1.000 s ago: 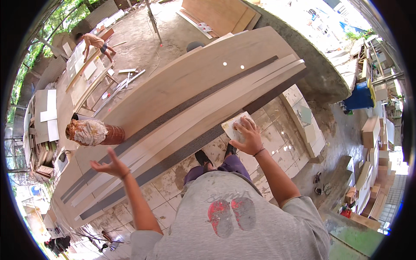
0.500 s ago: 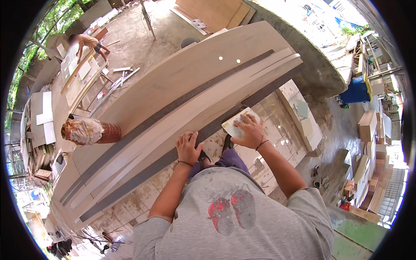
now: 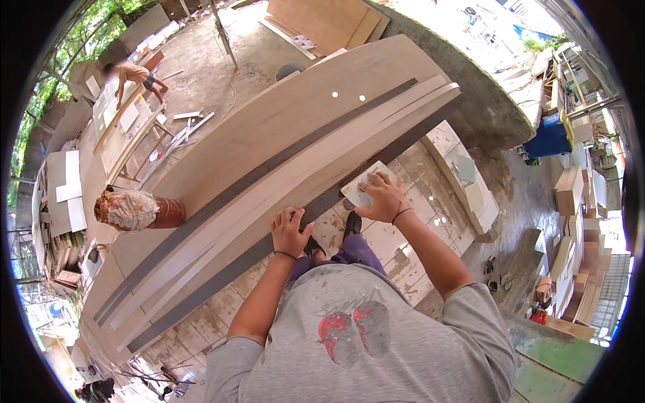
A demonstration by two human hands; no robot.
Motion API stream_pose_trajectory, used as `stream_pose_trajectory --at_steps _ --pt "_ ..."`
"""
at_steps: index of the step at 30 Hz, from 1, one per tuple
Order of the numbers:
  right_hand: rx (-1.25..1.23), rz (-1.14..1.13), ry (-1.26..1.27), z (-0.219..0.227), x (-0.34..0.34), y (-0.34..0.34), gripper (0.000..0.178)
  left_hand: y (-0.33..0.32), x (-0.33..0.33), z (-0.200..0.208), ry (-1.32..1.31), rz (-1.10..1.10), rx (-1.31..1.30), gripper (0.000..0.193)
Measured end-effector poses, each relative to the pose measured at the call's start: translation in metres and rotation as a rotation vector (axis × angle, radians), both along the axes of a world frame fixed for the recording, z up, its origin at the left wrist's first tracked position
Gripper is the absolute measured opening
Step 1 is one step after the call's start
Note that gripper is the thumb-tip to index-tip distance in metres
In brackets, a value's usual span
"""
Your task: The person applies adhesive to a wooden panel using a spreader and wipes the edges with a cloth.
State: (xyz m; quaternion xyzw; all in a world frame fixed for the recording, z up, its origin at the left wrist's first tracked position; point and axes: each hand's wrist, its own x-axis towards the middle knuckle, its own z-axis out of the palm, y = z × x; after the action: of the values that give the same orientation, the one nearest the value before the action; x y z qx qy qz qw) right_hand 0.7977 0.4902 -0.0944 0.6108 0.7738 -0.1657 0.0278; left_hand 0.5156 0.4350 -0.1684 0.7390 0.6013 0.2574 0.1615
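Left hand lowered onto dark strip, its fingers unclenched, right fingers grasping white pad beneath them

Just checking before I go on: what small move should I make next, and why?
Probably settle the pale pad against the near dark strip before sliding it. Your right hand holds the pad at that strip's edge, and your left hand lies over the strip farther left. I can't tell whether the pad presses on it.
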Motion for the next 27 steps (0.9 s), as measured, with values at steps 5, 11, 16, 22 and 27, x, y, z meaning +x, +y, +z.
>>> stream_pose_trajectory --at_steps 5,11,16,22,27 --pt "0.02 0.015 0.034 0.012 -0.004 0.006 0.067 0.0 0.0 0.0 0.012 -0.003 0.002 0.042" --pt "0.099 0.001 0.069 -0.018 -0.003 0.005 0.07 -0.001 0.002 0.0 0.044 -0.006 -0.004 0.043" --pt "0.105 0.009 0.087 -0.011 -0.005 0.009 0.07 -0.001 0.001 0.0 0.034 -0.003 0.016 0.042" --pt "0.001 0.013 0.027 0.005 -0.006 0.014 0.07 0.0 0.0 -0.002 0.043 -0.015 0.017 0.042" --pt "0.073 0.0 0.076 -0.011 -0.008 0.011 0.067 0.0 0.0 -0.001 0.031 -0.021 0.02 0.042"
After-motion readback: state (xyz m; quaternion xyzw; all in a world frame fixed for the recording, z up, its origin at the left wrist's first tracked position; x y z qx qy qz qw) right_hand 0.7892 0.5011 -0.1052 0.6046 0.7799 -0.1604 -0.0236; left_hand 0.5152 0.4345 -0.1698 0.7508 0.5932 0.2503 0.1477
